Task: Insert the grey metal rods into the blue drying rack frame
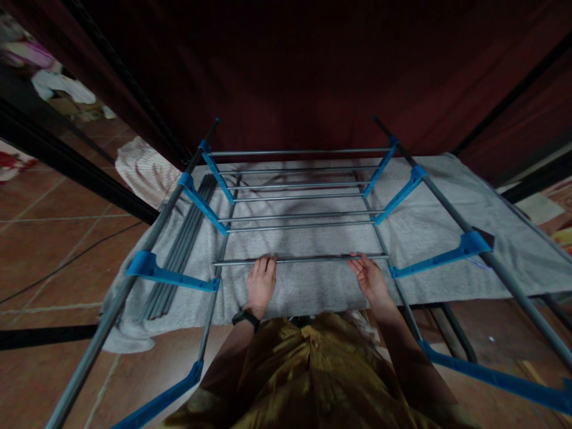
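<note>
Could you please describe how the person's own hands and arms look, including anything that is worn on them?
The left hand and right hand are without gloves. A dark wristband, possibly a watch, circles the left wrist; the right wrist shows none. The forearms look uncovered. The garment is mustard-brown; its sleeve edges are too dim to make out.
</note>
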Motion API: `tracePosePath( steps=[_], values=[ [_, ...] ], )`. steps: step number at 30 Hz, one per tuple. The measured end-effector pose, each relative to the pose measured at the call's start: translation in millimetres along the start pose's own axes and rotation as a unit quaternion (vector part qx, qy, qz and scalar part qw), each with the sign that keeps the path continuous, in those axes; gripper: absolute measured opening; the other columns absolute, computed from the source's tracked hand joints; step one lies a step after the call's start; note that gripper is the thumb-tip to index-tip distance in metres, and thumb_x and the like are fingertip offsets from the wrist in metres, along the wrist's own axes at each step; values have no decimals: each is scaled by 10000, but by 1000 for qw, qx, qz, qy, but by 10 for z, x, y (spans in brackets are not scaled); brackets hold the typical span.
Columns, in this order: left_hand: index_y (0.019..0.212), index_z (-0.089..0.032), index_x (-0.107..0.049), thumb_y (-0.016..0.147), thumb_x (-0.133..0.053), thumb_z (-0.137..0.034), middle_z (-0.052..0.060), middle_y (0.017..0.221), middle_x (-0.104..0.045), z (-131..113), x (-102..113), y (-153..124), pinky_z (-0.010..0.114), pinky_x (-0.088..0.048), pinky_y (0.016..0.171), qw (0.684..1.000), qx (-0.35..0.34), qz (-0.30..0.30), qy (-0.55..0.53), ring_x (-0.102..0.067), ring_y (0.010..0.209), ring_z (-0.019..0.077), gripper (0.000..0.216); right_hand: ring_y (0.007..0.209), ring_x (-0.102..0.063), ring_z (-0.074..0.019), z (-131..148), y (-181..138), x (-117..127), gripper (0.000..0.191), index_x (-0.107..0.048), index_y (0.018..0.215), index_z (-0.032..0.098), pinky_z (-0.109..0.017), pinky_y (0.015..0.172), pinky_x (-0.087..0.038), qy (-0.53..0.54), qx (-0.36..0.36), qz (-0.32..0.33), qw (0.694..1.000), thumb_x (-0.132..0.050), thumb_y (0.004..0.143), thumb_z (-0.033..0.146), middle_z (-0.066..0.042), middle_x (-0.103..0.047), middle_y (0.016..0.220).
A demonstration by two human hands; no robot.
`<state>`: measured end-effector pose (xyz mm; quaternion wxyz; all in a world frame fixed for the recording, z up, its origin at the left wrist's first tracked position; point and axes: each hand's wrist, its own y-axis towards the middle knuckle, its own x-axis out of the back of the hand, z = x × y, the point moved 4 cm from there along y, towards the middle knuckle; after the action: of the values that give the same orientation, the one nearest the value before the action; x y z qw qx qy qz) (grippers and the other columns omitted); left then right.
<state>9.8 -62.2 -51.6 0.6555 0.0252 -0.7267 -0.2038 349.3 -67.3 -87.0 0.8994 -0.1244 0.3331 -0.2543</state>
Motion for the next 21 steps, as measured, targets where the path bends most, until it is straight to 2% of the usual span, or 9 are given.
tracePosePath(
  steps=[8,21],
  values=[
    [1237,-189,-621,934,-465,-145,123,1142,-674,3,-4,-5,383,-479,886,1000,-5,7,1,-590,1062,275,344,852,-739,-172,31,-42,-29,127,-684,780,210,-320,846,-620,21,6,7,1000,-783,709,174,-17,-765,845],
    [1245,-173,-621,936,-450,-133,125,1123,-679,-14,10,-11,379,-474,876,1000,-10,1,1,-602,1034,271,356,783,-729,-160,13,-16,-14,197,-634,690,223,-314,817,-625,23,10,5,1000,-828,696,258,-2,-753,797]
  ],
)
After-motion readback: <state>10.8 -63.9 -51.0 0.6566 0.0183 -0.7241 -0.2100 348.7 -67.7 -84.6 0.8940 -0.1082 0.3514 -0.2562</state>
